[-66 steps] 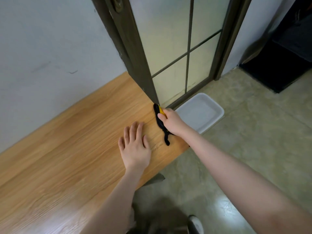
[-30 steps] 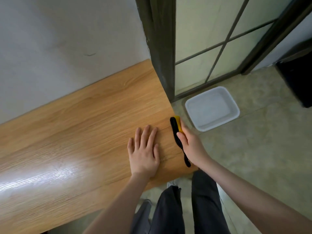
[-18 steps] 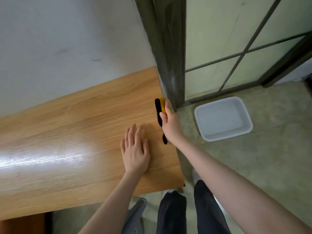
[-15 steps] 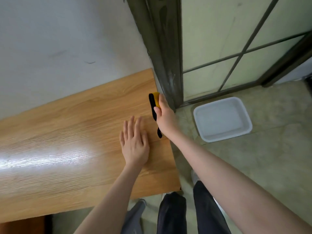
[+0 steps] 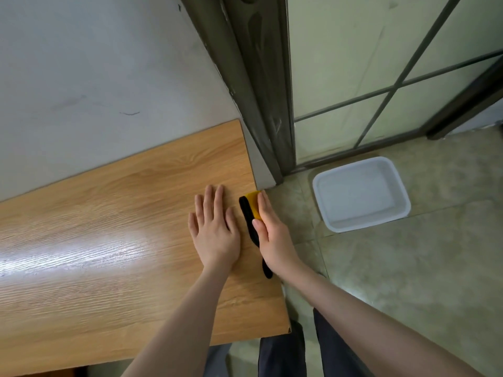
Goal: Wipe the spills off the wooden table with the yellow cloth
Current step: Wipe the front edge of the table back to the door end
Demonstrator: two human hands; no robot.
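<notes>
The wooden table [image 5: 109, 240] runs along a grey wall, with a bright glare patch left of centre and no spill that I can make out. My left hand [image 5: 215, 229] lies flat on the tabletop near its right end, fingers straight. Just right of it, my right hand [image 5: 272, 238] holds the yellow cloth [image 5: 254, 204], which has a black edge, against the table's right edge. The thumb lies on top and the fingers reach over the side. Most of the cloth is hidden under that hand.
A white plastic basin [image 5: 359, 194] sits on the tiled floor right of the table. A dark door frame [image 5: 258, 91] with glass panes rises just beyond the table's far right corner. My legs in dark trousers [image 5: 283, 352] stand by the table's near right corner.
My right hand slid the cloth back along the table's right edge, away from the door frame and toward me. My left hand stayed flat on the table.
</notes>
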